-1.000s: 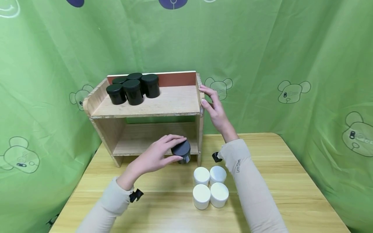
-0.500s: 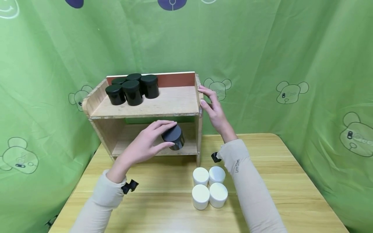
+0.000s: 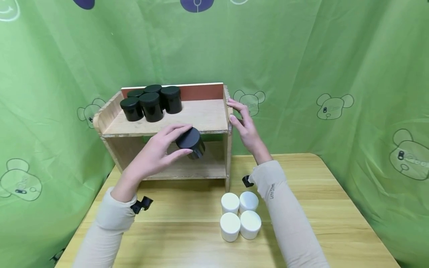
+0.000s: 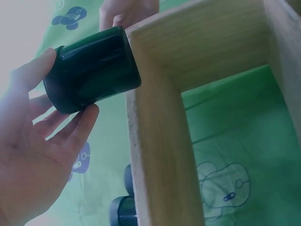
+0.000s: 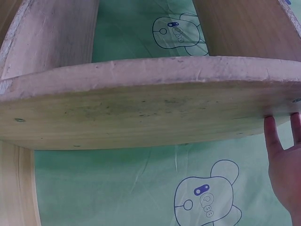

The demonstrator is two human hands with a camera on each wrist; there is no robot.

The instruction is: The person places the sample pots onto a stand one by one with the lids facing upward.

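My left hand (image 3: 155, 150) grips a black lidded jar (image 3: 191, 143) by its lid end, thumb on one side and fingers on the other. The jar is tilted, in front of the wooden shelf unit (image 3: 174, 128), just below the top board's edge. In the left wrist view the jar (image 4: 94, 68) hangs clear of the wood. My right hand (image 3: 248, 130) rests its fingertips against the outer face of the right side panel; the right wrist view shows these fingers (image 5: 273, 136) touching the wood. Several black jars (image 3: 152, 106) stand grouped at the left of the top shelf.
Several white lidded jars (image 3: 239, 216) stand in a tight cluster on the wooden table (image 3: 174, 238), in front of the shelf's right leg. The lower shelf board (image 3: 187, 171) lies beneath the held jar. A green patterned curtain (image 3: 285, 56) surrounds the table.
My left hand has lifted the black jar from near the lower shelf's front edge, up and to the left, toward the top board. My right hand stays at the side panel.
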